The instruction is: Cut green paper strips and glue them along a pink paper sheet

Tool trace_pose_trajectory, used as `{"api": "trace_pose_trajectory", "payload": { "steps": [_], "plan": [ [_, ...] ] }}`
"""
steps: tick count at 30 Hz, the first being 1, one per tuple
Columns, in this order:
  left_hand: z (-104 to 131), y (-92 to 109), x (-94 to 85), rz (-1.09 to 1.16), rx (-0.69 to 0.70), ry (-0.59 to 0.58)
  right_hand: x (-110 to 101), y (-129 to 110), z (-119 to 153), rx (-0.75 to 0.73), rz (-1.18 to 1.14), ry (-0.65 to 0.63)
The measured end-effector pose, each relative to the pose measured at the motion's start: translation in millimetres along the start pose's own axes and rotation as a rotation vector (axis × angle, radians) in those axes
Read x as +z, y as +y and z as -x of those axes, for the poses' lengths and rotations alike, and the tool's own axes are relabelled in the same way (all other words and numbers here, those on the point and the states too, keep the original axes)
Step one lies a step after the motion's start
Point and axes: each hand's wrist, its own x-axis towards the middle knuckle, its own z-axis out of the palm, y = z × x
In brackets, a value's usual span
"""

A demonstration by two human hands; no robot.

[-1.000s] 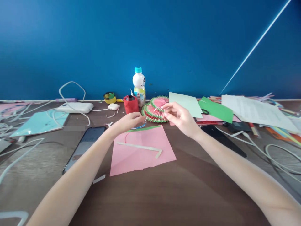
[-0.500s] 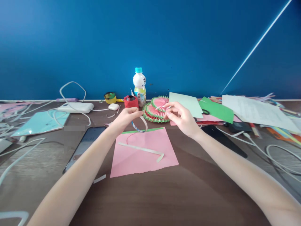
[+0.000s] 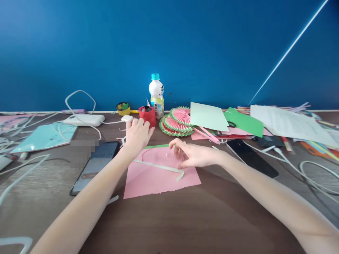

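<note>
My left hand [image 3: 138,135] reaches over the desk just behind the pink sheet, back of the hand up. Its fingers are a little apart, close in front of a red roll [image 3: 147,116]; no held thing shows. A bit of whitish strip [image 3: 123,141] lies beside its wrist. Over the right half of the pink sheet [image 3: 159,183] hovers my right hand [image 3: 194,154], fingers loosely bent and thumb apart, with nothing visible between them. A pale, folded strip [image 3: 159,165] lies across the sheet, which has a green back edge and a torn front edge.
Behind stand a bottle [image 3: 156,95] and pleated pink-green paper fans [image 3: 176,123]. A phone [image 3: 96,165] lies left, another dark phone [image 3: 251,158] right. Pale green paper [image 3: 209,116], a green sheet [image 3: 246,123] and white cables [image 3: 309,180] spread rightward. A white power bank [image 3: 84,120] sits back left.
The blue-and-white looped strip is no longer visible in my left hand, which has opened and turned palm down. My right hand has come down and left over the pink sheet, uncovering a narrow pink object.
</note>
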Motion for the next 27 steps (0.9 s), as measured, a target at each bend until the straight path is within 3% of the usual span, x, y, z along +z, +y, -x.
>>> {"api": "trace_pose_trajectory", "payload": {
  "steps": [3, 7, 11, 14, 20, 22, 25, 27],
  "plan": [
    [1.5, 1.6, -6.7, 0.001, 0.045, -0.099, 8.1, 3.8, -3.1, 0.011, 0.071, 0.022],
    [0.4, 0.3, -22.1, 0.056, 0.024, -0.337, 10.2, 11.0, -6.4, 0.008, 0.109, 0.071],
    [-1.0, -7.2, -32.8, 0.209, -0.024, -0.61, 9.1, 18.2, -9.7, -0.028, 0.034, 0.157],
    [-1.8, -10.8, -34.4, 0.244, 0.005, -0.749, 7.2, 20.1, -11.7, -0.02, -0.084, 0.244],
    [0.4, 5.8, -42.4, 0.274, 0.112, -0.524, -10.1, 8.8, -9.9, -0.064, -0.274, 0.553],
    [5.3, 18.6, -45.8, 0.389, 0.179, -0.585, -15.3, 3.7, -7.6, -0.086, -0.288, 0.597],
    [17.0, 34.7, -40.3, 0.463, 0.215, -0.722, -10.7, -1.2, -4.1, -0.056, -0.236, 0.565],
    [25.7, 38.8, -28.8, 0.472, 0.216, -0.708, 3.1, -2.6, -1.7, -0.031, -0.172, 0.531]
  ]
}}
